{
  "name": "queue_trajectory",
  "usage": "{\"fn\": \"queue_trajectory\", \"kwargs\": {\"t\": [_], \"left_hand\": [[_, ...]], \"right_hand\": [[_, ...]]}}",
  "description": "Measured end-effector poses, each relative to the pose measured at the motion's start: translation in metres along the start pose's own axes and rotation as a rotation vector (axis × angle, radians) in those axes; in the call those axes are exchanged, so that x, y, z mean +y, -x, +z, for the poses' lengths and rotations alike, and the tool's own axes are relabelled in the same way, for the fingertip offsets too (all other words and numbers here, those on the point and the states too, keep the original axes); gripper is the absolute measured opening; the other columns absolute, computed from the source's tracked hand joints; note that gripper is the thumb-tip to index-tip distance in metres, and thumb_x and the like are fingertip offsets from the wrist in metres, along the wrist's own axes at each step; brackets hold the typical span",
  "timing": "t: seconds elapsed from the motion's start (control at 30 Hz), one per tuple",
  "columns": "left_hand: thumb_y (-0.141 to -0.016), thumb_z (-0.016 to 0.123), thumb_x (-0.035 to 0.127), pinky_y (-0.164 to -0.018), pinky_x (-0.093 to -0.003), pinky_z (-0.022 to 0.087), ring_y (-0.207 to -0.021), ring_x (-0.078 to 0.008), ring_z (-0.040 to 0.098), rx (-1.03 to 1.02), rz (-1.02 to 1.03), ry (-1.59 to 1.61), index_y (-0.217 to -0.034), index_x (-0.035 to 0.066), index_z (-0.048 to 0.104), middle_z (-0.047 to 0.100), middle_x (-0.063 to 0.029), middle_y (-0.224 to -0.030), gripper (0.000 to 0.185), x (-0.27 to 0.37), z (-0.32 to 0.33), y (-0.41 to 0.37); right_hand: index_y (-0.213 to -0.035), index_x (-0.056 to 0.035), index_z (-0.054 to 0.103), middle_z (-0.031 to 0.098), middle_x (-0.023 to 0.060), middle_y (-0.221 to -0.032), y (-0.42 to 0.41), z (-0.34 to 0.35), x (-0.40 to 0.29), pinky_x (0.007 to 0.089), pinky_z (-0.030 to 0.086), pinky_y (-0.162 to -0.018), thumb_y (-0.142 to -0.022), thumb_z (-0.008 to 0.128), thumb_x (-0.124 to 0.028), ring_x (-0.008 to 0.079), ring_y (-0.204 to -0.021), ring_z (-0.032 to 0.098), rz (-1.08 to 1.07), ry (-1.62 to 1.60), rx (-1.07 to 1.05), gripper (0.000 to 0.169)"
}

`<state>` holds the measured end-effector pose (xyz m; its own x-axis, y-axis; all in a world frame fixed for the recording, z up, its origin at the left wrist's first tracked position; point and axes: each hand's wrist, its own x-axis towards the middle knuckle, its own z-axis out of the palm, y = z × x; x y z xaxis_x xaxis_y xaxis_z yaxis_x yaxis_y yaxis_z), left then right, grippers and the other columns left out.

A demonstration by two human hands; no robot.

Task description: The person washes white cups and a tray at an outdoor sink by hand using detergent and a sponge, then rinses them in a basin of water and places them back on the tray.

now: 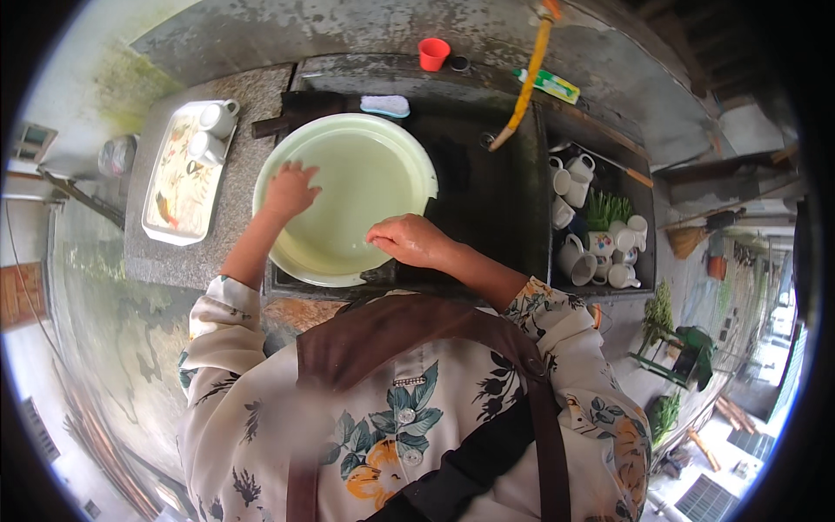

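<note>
A large pale green plastic basin of water stands in a dark sink before me. My left hand is over the basin's left side, its fingers spread and nothing in them. Above the basin's right front part is my right hand, wet, with the fingers drawn together and the thumb against them; no object shows in it. Behind the basin's far rim lies a white and blue scrub sponge. The basin's right rim looks chipped.
On the left stone counter, a white tray holds two white mugs. A yellow hose hangs over the sink. A red cup and a green bottle sit on the back ledge. The right compartment holds several mugs and greens.
</note>
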<state>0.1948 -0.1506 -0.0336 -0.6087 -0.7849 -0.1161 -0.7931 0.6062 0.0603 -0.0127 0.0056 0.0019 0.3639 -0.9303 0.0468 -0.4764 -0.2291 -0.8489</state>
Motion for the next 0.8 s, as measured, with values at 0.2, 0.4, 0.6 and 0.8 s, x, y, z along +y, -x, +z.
{"fn": "queue_trajectory", "kwargs": {"t": [0.2,0.4,0.6,0.8], "left_hand": [[-0.073,0.059,0.031,-0.08,-0.0455,0.042,-0.102,-0.0269,0.048,0.01,-0.046,0.207,-0.107,0.017,0.054,0.053,-0.0114,-0.106,0.038,0.042,0.001,0.013],[-0.072,0.061,0.026,-0.068,-0.0341,0.047,-0.075,-0.0275,0.06,0.227,-0.284,0.574,-0.094,0.007,0.06,0.061,-0.0168,-0.082,0.029,0.021,-0.033,0.027],[-0.077,0.058,0.021,-0.067,-0.0302,0.046,-0.073,-0.0218,0.06,0.315,-0.362,0.71,-0.096,0.004,0.058,0.062,-0.0118,-0.083,0.026,0.03,-0.06,0.036],[-0.078,0.058,0.014,-0.071,-0.03,0.046,-0.082,-0.0186,0.059,0.245,-0.278,0.89,-0.097,0.002,0.058,0.061,-0.0106,-0.09,0.023,0.048,-0.056,0.044]], "right_hand": [[-0.082,-0.0041,0.058,0.059,0.0126,-0.076,0.065,-0.038,0.008,0.0342,0.045,-0.06,-0.077,0.051,-0.013,0.0289,-0.068,0.057,0.056,-0.018,0.13,0.013],[-0.084,-0.0019,0.058,0.06,0.008,-0.07,0.104,-0.069,0.026,0.0244,0.045,-0.055,-0.079,0.051,-0.008,0.0137,-0.058,0.058,0.232,-0.22,0.16,0.011],[-0.09,-0.0061,0.056,0.058,0.0018,-0.07,0.073,-0.116,0.082,0.0202,0.039,-0.045,-0.082,0.05,-0.019,0.0075,-0.054,0.053,0.629,-0.364,0.283,0.016],[-0.08,-0.0066,0.057,0.053,-0.0008,-0.063,0.002,-0.102,0.2,0.0205,0.035,-0.04,-0.078,0.056,-0.016,0.0062,-0.05,0.047,0.82,-0.554,0.485,0.01]]}}
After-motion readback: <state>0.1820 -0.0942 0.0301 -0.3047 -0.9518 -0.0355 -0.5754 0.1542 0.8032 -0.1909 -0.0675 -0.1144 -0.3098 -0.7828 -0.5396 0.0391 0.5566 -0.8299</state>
